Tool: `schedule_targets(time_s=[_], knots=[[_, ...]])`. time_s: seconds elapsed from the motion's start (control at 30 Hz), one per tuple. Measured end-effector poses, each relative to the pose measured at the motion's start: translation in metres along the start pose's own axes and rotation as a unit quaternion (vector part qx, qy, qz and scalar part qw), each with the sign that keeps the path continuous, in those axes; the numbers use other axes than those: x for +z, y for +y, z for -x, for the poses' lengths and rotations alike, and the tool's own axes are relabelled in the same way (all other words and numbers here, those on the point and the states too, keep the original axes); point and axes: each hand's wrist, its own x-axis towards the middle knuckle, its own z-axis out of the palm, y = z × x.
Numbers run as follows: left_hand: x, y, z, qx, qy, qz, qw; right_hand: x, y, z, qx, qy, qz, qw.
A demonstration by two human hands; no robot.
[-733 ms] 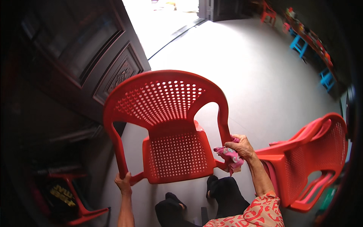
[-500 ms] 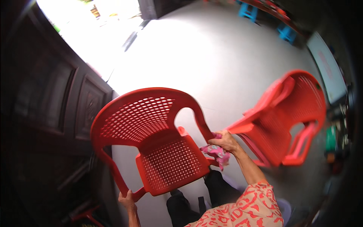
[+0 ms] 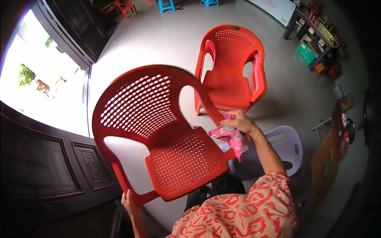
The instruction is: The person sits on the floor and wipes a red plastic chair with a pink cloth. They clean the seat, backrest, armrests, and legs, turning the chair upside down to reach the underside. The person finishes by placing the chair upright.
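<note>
In front of me a red plastic armchair (image 3: pixel 186 164) with a perforated back and seat is tilted between my two hands. My left hand (image 3: pixel 130 204) is closed round the lower end of its left armrest. My right hand (image 3: pixel 240 122) grips the right armrest and also holds a pink patterned cloth (image 3: pixel 234 139), which hangs down over the chair's side. Just beyond stands a stack of similar red armchairs (image 3: pixel 228 85), partly behind the held chair's armrest. The chair's legs are mostly hidden.
A lavender plastic chair (image 3: pixel 293 148) stands by my right forearm. Dark carved door panels (image 3: pixel 93 162) line the left, beside a bright doorway (image 3: pixel 47 79). Blue stools (image 3: pixel 166 5) and a white chest (image 3: pixel 274 8) are at the back. A green box (image 3: pixel 306 52) sits under a table at right.
My view has swung right, so the stacked chairs now appear nearer the middle and the lavender chair shows more fully. Both hands keep their hold on the red armchair, which looks slightly higher.
</note>
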Motion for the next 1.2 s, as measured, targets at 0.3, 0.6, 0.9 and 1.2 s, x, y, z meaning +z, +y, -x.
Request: schedule_targets(time_s=[0.3,0.6,0.9,1.2], knots=[[-0.022,0.064,-0.030,0.004,-0.172,-0.005,0.985,0.034,-0.037,0.178,-0.001,0.243,-0.072,0.967],[-0.023,0.078,-0.067,-0.014,-0.275,0.013,0.961,0.068,0.010,0.262,-0.044,0.482,-0.148,0.863],[0.004,0.094,-0.092,0.034,-0.307,-0.006,0.951,0.078,0.005,0.265,-0.001,0.491,-0.135,0.861],[0.010,0.101,-0.092,0.083,-0.312,-0.063,0.945,0.060,0.004,0.273,-0.008,0.383,-0.149,0.912]])
